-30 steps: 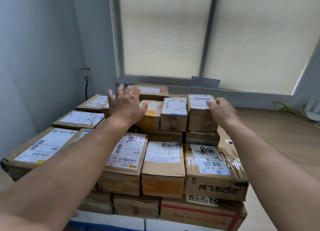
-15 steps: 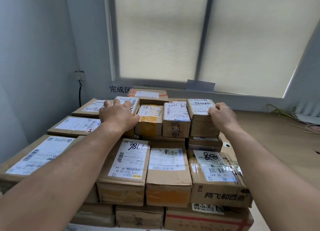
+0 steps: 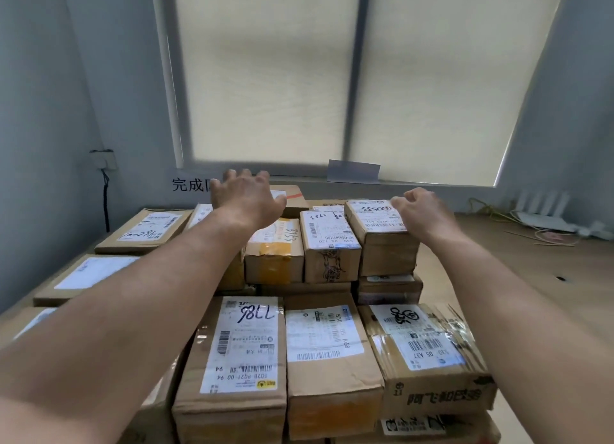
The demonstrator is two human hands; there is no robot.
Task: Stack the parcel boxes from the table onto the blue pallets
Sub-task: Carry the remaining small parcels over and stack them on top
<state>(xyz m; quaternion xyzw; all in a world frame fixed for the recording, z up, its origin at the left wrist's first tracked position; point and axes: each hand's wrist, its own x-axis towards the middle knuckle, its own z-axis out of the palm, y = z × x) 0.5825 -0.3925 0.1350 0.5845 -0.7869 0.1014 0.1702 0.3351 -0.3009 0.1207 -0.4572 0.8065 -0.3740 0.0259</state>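
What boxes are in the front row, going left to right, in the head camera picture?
Blue-number box → white-label box → taped bike-doodle box.

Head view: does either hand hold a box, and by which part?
Nothing is clearly held. The left hand hovers open over the far box; the right hand lies loosely curled at the top-right box's right edge; a grip cannot be told.

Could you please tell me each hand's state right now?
Left hand: open, fingers spread, holding nothing.
Right hand: curled at the labelled box's edge; grip cannot be told.
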